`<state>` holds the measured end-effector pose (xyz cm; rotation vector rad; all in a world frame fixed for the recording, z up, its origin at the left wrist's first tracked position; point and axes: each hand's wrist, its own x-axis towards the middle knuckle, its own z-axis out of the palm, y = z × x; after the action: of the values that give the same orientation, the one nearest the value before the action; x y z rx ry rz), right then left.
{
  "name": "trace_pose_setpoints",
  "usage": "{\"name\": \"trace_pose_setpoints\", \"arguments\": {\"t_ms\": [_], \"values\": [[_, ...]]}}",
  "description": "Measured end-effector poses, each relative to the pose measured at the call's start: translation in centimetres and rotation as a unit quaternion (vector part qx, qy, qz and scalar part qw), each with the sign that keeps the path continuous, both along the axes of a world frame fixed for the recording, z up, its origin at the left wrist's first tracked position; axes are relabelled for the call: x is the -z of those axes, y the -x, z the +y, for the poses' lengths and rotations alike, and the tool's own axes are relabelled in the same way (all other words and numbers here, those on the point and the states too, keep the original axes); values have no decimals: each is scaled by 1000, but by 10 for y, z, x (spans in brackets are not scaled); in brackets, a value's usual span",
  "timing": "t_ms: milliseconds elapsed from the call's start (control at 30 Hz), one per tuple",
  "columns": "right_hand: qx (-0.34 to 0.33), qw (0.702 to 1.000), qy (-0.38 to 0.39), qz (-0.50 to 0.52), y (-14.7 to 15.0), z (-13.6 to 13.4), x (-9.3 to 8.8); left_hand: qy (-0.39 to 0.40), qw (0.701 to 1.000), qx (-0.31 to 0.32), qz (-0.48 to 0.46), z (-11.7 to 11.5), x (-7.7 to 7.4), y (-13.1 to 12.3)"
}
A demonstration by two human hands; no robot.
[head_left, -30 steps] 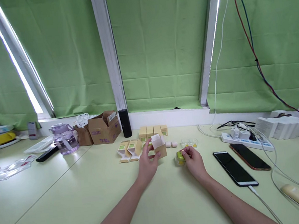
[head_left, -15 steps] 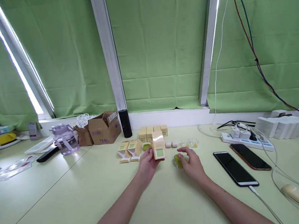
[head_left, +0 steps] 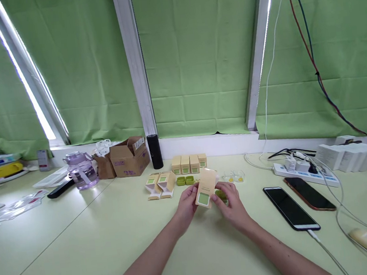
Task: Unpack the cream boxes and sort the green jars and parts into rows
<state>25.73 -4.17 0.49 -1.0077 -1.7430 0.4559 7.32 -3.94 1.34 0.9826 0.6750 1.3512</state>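
Observation:
My left hand (head_left: pixel 187 205) grips a small tan carton (head_left: pixel 205 188) with a green square on its front, tilted to the right above the table. My right hand (head_left: pixel 231 202) is closed round a small green case (head_left: pixel 221 195) and meets the carton's lower end. Behind the hands, a row of upright tan cartons (head_left: pixel 188 164) stands near the window sill. Two opened cartons (head_left: pixel 161 184) lie to their left, and two green cases (head_left: pixel 185 180) rest between them and my hands.
Two phones (head_left: pixel 291 207) lie to the right, one on a cable, beside a white power strip (head_left: pixel 303 169). A cardboard box (head_left: pixel 129 157), a black cylinder (head_left: pixel 154 151) and a purple jug (head_left: pixel 80 170) stand at the back left. Clear blister trays (head_left: pixel 234 176) lie behind my right hand.
My left hand lifted the tan carton off the table and tilted it rightward. My right hand brought the green case in to the carton's lower end.

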Motion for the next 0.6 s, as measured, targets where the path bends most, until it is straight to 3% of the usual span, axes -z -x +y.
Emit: {"name": "trace_pose_setpoints", "arguments": {"t_ms": [267, 400, 600], "values": [[9, 991, 76, 110, -2, 5, -1, -35, 997, -26, 65, -7, -9, -3], [35, 985, 88, 145, -6, 9, 0, -81, 994, -10, 78, -10, -15, -1], [38, 981, 86, 168, -7, 8, -4, -156, 976, 4, 153, -13, -11, -5]]}}
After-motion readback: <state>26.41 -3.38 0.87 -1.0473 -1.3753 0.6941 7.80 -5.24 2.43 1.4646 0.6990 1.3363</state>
